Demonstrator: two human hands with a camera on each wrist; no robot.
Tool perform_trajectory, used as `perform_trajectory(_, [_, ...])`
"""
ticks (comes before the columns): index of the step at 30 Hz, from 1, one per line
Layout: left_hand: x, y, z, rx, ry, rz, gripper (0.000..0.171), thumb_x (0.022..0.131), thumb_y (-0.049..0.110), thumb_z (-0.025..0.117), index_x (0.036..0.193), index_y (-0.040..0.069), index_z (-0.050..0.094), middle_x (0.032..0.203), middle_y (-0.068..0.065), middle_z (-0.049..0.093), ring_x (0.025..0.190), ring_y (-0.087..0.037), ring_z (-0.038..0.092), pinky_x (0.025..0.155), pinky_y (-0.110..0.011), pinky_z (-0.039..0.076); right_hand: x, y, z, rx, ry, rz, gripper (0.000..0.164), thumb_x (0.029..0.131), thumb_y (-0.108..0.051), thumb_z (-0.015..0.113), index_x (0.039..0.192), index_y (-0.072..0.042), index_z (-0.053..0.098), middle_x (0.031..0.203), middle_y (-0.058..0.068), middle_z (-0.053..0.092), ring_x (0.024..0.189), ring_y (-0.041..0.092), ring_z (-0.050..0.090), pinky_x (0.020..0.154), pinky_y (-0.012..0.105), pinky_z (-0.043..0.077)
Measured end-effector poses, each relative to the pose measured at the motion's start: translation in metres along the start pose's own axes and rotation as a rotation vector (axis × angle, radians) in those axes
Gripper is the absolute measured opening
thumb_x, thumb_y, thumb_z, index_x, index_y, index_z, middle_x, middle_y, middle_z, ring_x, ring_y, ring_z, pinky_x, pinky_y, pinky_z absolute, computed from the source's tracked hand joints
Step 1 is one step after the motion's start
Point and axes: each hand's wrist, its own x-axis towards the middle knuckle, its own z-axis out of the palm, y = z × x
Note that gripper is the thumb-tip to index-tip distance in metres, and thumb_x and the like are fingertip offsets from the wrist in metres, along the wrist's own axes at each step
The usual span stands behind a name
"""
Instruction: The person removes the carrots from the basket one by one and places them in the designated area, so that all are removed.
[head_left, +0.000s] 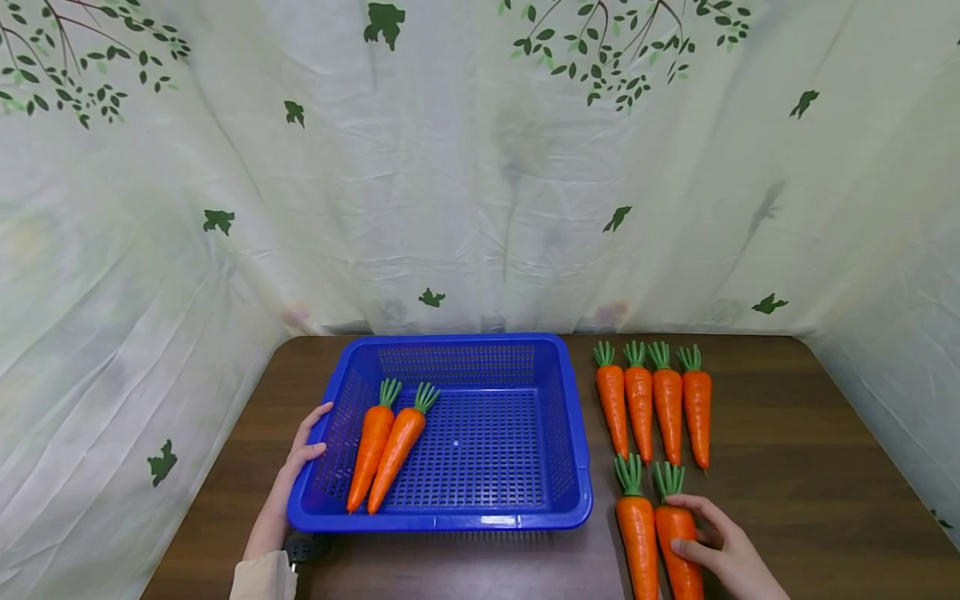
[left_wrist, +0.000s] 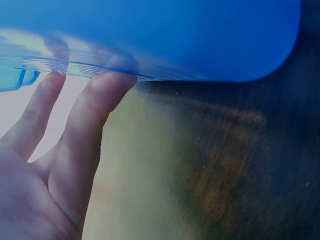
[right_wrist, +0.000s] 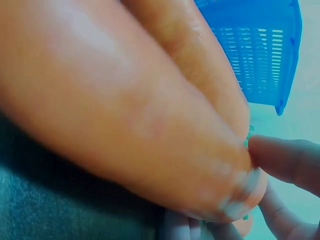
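A blue plastic basket [head_left: 480,523] with a slotted floor stands on the brown table. Two orange carrots with green tops, one [head_left: 371,454] left of the other [head_left: 401,450], lean inside its left part. My left hand [head_left: 288,479] touches the basket's outer left side with extended fingertips, which the left wrist view shows against the blue wall [left_wrist: 210,40]. At the front right, my right hand [head_left: 716,542] holds a carrot [head_left: 681,554] between thumb and fingers near its green top. Another carrot [head_left: 637,537] lies right beside it, on its left.
Right of the basket, several more carrots [head_left: 667,408] lie in a row, tops toward the back. A white curtain [head_left: 465,208] with printed leaves hangs behind and around the table [head_left: 810,450]. Some small dark object [head_left: 303,547] shows by the left wrist.
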Motion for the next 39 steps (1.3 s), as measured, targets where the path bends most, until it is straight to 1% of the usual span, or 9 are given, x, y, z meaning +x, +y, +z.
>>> perform_trajectory(2, [0.0002,-0.0003,-0.0002,-0.005,-0.003,0.004,0.077,0.079,-0.01,0.024,0.141,0.031,0.046,0.13,0.012,0.049,0.111,-0.002,0.048,0.089,-0.014,0.037,0.0004,-0.0011,0.0009,-0.037,0.023,0.01,0.053,0.089,-0.013,0.063,0.132,0.008,0.041,0.125,0.029,0.048,0.09,0.025,0.062,0.07,0.039,0.051])
perform_trajectory(4, [0.0004,-0.0002,-0.0002,-0.006,-0.005,0.006,0.078,0.079,-0.01,0.024,0.141,0.031,0.045,0.13,0.012,0.048,0.111,-0.002,0.048,0.089,-0.014,0.037,0.0007,-0.002,0.0016,-0.063,0.039,0.02,0.056,0.089,-0.013,0.064,0.132,0.011,0.039,0.126,0.03,0.047,0.089,0.026,0.061,0.07,0.039,0.051])
perform_trajectory(7, [0.0001,0.0009,0.0002,0.0,-0.002,0.001,0.078,0.078,-0.01,0.023,0.141,0.032,0.045,0.13,0.012,0.049,0.111,-0.002,0.048,0.088,-0.014,0.037,0.0006,-0.0029,0.002,-0.082,0.041,0.011,0.055,0.088,-0.011,0.064,0.132,0.012,0.038,0.124,0.03,0.048,0.089,0.025,0.06,0.069,0.039,0.051])
perform_trajectory(10, [-0.0008,0.0015,0.0006,0.002,0.002,-0.007,0.079,0.079,-0.011,0.022,0.141,0.032,0.045,0.13,0.012,0.048,0.111,-0.002,0.048,0.088,-0.014,0.037,0.0011,-0.0039,0.0026,-0.085,0.046,0.009,0.055,0.088,-0.009,0.064,0.132,0.012,0.039,0.124,0.028,0.05,0.089,0.024,0.06,0.069,0.037,0.051])
perform_trajectory(16, [-0.0021,0.0023,0.0017,-0.001,0.006,-0.027,0.078,0.08,-0.01,0.021,0.142,0.032,0.044,0.13,0.012,0.048,0.111,-0.002,0.048,0.089,-0.015,0.037,0.0007,-0.0038,0.0026,-0.097,0.052,-0.004,0.053,0.088,-0.007,0.062,0.132,0.012,0.039,0.123,0.029,0.049,0.09,0.024,0.058,0.069,0.037,0.051])
perform_trajectory(23, [-0.0015,0.0024,0.0018,-0.012,0.0,-0.023,0.079,0.08,-0.011,0.021,0.142,0.031,0.043,0.13,0.011,0.048,0.111,-0.003,0.048,0.089,-0.015,0.037,0.0006,-0.0052,0.0034,-0.144,0.076,-0.019,0.054,0.088,-0.01,0.064,0.132,0.011,0.041,0.125,0.025,0.05,0.091,0.02,0.058,0.07,0.033,0.05])
perform_trajectory(25, [-0.0015,0.0026,0.0021,-0.018,-0.003,-0.024,0.079,0.08,-0.011,0.021,0.142,0.031,0.043,0.13,0.011,0.048,0.112,-0.003,0.048,0.089,-0.015,0.037,0.0003,-0.005,0.0035,-0.149,0.08,-0.026,0.054,0.088,-0.011,0.064,0.132,0.011,0.041,0.126,0.028,0.048,0.092,0.022,0.057,0.07,0.034,0.05])
perform_trajectory(32, [-0.0014,0.0035,0.0037,-0.007,0.008,-0.029,0.079,0.079,-0.011,0.019,0.142,0.031,0.044,0.13,0.011,0.048,0.112,-0.003,0.048,0.09,-0.015,0.037,0.0011,-0.0041,0.0036,-0.122,0.104,-0.007,0.054,0.088,-0.009,0.064,0.132,0.011,0.042,0.131,0.032,0.042,0.095,0.026,0.057,0.072,0.034,0.05])
perform_trajectory(39, [-0.0033,0.0046,0.0047,0.01,0.017,-0.043,0.078,0.08,-0.011,0.019,0.142,0.031,0.043,0.13,0.012,0.047,0.112,-0.002,0.048,0.09,-0.015,0.037,0.0006,-0.0035,0.0042,-0.125,0.104,-0.01,0.054,0.088,-0.01,0.064,0.133,0.01,0.041,0.133,0.031,0.041,0.096,0.024,0.057,0.073,0.034,0.05])
